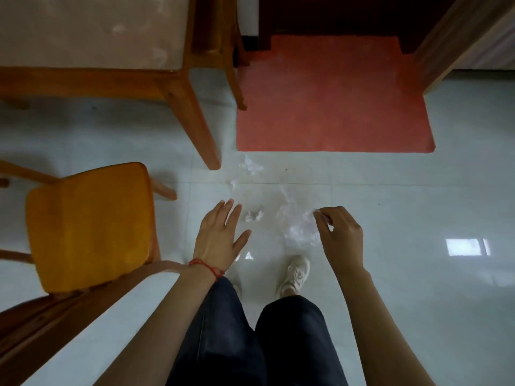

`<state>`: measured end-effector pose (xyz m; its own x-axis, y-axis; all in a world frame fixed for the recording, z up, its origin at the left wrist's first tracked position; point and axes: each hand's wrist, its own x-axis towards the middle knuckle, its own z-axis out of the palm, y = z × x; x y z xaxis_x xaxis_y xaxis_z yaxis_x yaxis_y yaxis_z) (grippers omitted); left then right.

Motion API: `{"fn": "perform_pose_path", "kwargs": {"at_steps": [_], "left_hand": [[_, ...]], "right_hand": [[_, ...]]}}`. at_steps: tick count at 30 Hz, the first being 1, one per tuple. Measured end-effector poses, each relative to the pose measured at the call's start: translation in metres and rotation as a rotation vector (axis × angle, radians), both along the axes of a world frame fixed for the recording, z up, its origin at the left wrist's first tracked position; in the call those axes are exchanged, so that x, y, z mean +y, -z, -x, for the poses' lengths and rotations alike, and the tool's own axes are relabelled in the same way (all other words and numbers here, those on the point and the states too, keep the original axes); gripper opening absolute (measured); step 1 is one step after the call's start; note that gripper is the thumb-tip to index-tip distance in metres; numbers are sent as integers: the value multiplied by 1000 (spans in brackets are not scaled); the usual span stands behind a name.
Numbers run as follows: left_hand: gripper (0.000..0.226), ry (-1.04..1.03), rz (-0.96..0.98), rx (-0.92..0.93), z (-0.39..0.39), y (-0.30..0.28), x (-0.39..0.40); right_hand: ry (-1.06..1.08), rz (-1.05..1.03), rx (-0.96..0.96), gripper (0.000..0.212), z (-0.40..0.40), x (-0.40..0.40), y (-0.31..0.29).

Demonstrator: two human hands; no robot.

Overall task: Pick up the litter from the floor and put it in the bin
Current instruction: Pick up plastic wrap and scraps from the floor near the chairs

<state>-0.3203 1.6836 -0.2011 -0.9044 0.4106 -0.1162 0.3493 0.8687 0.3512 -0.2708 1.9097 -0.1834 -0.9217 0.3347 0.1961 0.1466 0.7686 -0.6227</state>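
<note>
My right hand (pixel 340 232) pinches the edge of a clear plastic bag (pixel 299 227), which hangs crumpled above the pale tiled floor. My left hand (pixel 220 232) is spread flat with fingers apart, holding nothing, just left of a small white crumpled scrap (pixel 254 215). More clear or white litter lies farther off: a scrap (pixel 252 165) near the table leg, a thin piece (pixel 233 184) below it, and a small shiny bit (pixel 248 256) close to my feet. No bin is in view.
A wooden chair with an orange cushion (pixel 89 224) stands at the left. A wooden table leg (pixel 195 121) comes down at the upper middle. A red mat (pixel 331 98) lies ahead by a dark doorway. My legs and white shoe (pixel 295 274) are below.
</note>
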Motion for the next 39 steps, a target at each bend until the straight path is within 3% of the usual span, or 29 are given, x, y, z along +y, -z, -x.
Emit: {"fn": "perform_pose_path", "kwargs": {"at_steps": [6, 12, 21, 28, 34, 39], "left_hand": [[52, -178, -47, -58, 23, 39, 47], [51, -186, -83, -101, 58, 120, 70], [54, -239, -54, -213, 92, 334, 63], [47, -244, -129, -146, 97, 499, 64], [41, -247, -200, -92, 96, 604, 66], [41, -281, -279, -127, 100, 664, 78]], "right_hand": [[-143, -1, -35, 3, 54, 52, 39], [-174, -15, -116, 2, 84, 74, 114], [-30, 85, -99, 3, 98, 64, 292], [8, 128, -54, 2, 110, 47, 445], [40, 118, -6, 3, 128, 47, 546], [89, 102, 61, 7, 139, 61, 595]]}}
